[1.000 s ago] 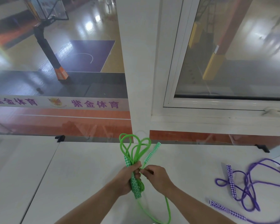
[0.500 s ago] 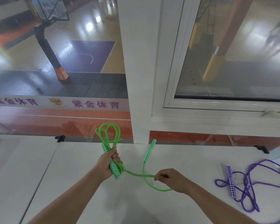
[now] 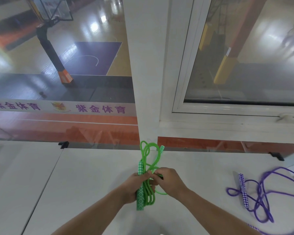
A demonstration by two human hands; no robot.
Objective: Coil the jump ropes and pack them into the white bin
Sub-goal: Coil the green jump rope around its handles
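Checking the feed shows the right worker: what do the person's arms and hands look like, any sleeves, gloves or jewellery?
Both forearms are bare as far as the frame shows, with no sleeve edge in view. The left hand and the right hand wear no gloves. No watch, wristband or ring is visible on either, though parts of the fingers are hidden by the rope. No markings show on the arms.

Single head-worn wide-angle view, forward and down, close over the white table (image 3: 92,184) toward the window (image 3: 244,65).

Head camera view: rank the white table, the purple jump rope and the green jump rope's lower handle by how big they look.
1. white table
2. purple jump rope, sprawled loose and partly cut off at the frame edge
3. green jump rope's lower handle, partly covered by the left hand
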